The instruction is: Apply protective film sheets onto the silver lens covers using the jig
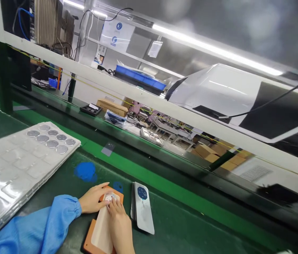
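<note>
An orange fixture (89, 243) lies on the green bench with a pale beige phone back panel (101, 225) in its recess. At the panel's upper end is a whitish camera area (108, 198) with small dark dots. My left hand (92, 199) rests across the fixture's upper left edge, fingers stretched out and thumb apart, touching beside the camera area. From below, my right hand (121, 224) presses its bunched fingertips onto that area; whatever they may pinch is hidden. Just to the right lies a small stack of silver phone back panels (144, 215), the top one with a dark blue camera circle.
A clear plastic tray stack (19, 162) with several round camera pieces fills the left side. Blue patches (85, 171) mark the bench behind my hands. A white shelf beam (138, 93) crosses above, bearing a large white machine (212, 88) and a blue bin (140, 78).
</note>
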Tool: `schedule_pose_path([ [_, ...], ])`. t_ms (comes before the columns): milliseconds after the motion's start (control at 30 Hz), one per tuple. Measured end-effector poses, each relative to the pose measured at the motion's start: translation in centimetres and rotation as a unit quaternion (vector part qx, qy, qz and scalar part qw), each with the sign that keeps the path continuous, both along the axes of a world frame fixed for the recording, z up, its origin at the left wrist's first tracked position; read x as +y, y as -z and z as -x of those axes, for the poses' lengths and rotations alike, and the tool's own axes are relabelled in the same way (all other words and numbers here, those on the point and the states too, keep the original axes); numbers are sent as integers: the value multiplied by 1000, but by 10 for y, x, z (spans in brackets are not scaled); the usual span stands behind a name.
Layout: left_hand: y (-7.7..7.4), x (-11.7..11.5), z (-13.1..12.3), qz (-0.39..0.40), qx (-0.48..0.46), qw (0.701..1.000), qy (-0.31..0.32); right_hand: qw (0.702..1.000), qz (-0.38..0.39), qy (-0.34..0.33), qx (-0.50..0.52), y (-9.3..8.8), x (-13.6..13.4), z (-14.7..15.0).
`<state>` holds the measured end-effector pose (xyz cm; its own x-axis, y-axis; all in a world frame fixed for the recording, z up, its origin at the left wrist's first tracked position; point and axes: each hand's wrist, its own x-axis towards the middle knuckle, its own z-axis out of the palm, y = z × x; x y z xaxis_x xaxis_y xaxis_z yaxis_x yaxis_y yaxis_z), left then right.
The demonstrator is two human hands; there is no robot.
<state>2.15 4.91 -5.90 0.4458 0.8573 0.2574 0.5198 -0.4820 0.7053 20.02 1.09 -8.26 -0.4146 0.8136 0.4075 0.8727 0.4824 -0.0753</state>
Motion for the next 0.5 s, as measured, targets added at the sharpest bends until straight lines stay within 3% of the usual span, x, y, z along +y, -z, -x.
schedule_pose_path([
  [200, -6, 2, -10, -66, 116, 991, 8, 999, 25, 34, 27, 2, -16, -13],
  [267, -6, 2, -15, -94, 142, 985, 19, 987, 23, 136, 84, -2, -15, -33],
  [367, -4, 2, -21, -113, 143, 983, 18, 943, 14, 315, 104, -9, -5, -70],
  [500, 6, 4, -24, -121, 128, 984, -7, 919, 63, 382, 69, -15, 7, -96],
])
